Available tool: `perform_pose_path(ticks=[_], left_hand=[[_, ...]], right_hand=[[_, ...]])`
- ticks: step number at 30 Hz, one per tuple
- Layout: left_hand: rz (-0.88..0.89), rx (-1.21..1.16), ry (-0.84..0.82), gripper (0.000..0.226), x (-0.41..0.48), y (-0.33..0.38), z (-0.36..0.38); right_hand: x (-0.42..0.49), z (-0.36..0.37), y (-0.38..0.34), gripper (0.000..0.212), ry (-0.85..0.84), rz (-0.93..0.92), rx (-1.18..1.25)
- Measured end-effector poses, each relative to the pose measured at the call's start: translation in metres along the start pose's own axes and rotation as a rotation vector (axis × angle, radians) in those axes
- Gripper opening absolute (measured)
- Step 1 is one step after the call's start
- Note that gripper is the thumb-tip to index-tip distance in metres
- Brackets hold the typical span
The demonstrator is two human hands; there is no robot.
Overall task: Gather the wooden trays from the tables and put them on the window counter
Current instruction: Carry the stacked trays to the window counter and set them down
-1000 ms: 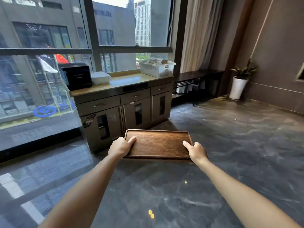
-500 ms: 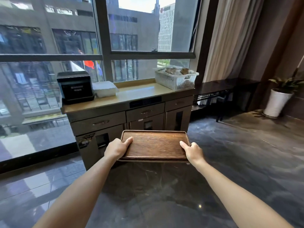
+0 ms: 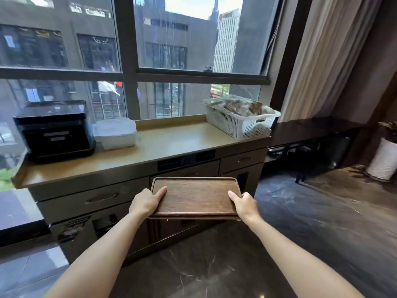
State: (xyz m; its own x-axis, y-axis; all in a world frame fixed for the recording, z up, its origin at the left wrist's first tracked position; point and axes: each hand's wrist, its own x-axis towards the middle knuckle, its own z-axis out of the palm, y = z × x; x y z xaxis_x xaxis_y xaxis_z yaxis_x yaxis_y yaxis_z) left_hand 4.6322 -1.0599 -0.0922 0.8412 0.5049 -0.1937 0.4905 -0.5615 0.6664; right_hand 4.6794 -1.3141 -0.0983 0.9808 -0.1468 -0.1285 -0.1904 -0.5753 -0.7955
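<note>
Here, the wooden tray point(image 3: 194, 195) is held flat in the air, low in front of the desk point(image 3: 163, 145) by the window and not touching it. It looks like more than one tray stacked, since a second edge shows under the near side, but I cannot tell how many. The left hand point(image 3: 146, 203) has a closed grip on the tray's left edge, thumb on top. The right hand point(image 3: 243, 205) has a closed grip on the tray's right near corner, thumb on top too. Behind the tray are the desk's gray drawers point(image 3: 101, 200) and doors. Up on the desk, far to the left of the tray, sits a black box machine point(image 3: 53, 131). Just beside it is a white folded pile point(image 3: 116, 134). To the right of the tray, up on the desk, stands a white basket point(image 3: 240, 123) full of crumpled things. Far right of the tray, on the floor, is a white plant pot point(image 3: 383, 160).
</note>
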Motion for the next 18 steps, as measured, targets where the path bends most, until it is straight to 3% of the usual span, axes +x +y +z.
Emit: perform_pose_path(ticks=[18], left_hand=[[-0.214, -0.029, 0.179, 0.071, 0.353, 0.120, 0.050]], right_hand=[[0.422, 0.119, -0.121, 0.052, -0.270, -0.144, -0.041]])
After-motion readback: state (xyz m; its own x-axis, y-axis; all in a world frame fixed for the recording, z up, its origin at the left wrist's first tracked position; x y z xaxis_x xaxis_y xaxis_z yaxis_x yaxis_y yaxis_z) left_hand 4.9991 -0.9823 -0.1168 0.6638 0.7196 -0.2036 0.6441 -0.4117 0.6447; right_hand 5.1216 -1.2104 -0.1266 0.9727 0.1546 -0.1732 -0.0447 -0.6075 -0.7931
